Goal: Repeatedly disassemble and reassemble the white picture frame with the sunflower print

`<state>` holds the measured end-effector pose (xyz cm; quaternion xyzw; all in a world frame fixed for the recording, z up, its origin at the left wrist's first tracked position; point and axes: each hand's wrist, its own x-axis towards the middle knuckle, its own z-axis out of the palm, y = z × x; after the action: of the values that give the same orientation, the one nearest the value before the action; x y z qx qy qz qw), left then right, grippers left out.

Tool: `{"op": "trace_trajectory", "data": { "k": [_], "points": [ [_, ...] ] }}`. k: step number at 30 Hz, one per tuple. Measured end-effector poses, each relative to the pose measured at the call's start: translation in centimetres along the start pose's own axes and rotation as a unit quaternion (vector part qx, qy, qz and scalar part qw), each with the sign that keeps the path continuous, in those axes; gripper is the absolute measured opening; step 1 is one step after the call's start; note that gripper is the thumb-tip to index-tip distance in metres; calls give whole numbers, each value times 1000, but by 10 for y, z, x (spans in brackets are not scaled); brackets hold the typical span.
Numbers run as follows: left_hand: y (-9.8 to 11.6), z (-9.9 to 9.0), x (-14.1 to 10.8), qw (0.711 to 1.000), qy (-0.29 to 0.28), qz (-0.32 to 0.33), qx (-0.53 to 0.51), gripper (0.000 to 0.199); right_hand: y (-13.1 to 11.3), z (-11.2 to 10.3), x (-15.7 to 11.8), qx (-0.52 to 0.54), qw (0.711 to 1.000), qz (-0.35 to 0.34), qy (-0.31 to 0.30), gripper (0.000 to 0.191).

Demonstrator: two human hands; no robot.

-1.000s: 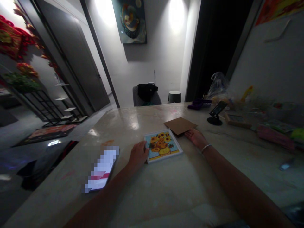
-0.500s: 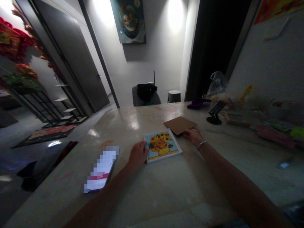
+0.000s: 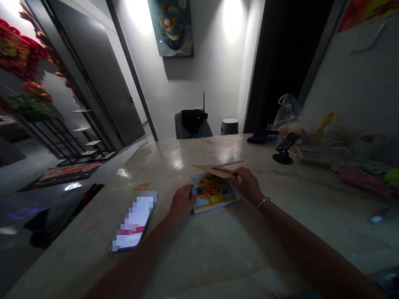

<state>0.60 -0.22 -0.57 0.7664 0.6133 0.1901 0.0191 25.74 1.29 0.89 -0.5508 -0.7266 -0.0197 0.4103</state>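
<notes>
Polished stone tabletop point(image 3: 218, 253) fills the lower part of the frame, and both forearms reach in over it from the bottom edge. At lower centre-left lies a phone point(image 3: 134, 222), its screen blurred out, its long axis slanting from lower left toward upper right, well clear of the other things. Just right of it is the left hand point(image 3: 182, 203), its fingers point(image 3: 189, 195) laid against the left edge of a white-framed sunflower picture point(image 3: 213, 196). Whether that frame is gripped or only steadied cannot be told. The picture lies flat at centre, slightly skewed, with its near edge rising a little toward the right. The right hand point(image 3: 247, 185), with a metal bracelet point(image 3: 263, 202) on its wrist, is closed on the right end of a brown cardboard sheet point(image 3: 215, 169). The sheet is held raised and tilted, seen almost edge-on, its long axis running nearly level across the frame and its free corner pointing left over the picture's upper part.

Farther off, at right, stand a black phone stand point(image 3: 283, 150), a purple object point(image 3: 260, 136) and a clear plastic bag point(image 3: 287, 111). A pink packet point(image 3: 363, 182) lies at the right edge. Beyond the table, at upper centre, a chair point(image 3: 193, 124) is draped with black cloth, below a wall painting point(image 3: 171, 25).
</notes>
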Motion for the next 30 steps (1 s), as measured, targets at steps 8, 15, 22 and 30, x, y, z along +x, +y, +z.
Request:
{"op": "trace_trajectory", "data": {
  "k": [8, 15, 22, 30],
  "points": [
    [1, -1, 0, 1000, -2, -12, -6, 36, -9, 1, -4, 36, 994, 10, -100, 22],
    [2, -3, 1, 1000, 2, -8, -11, 34, 19, 20, -2, 169, 973, 146, -59, 29],
    [0, -5, 3, 1000, 13, -7, -27, 32, 22, 19, 5, 301, 895, 324, -59, 25],
    [-1, -4, 2, 999, 16, -1, -34, 31, 16, 5, 1, 404, 814, 343, -239, 13]
  ]
}}
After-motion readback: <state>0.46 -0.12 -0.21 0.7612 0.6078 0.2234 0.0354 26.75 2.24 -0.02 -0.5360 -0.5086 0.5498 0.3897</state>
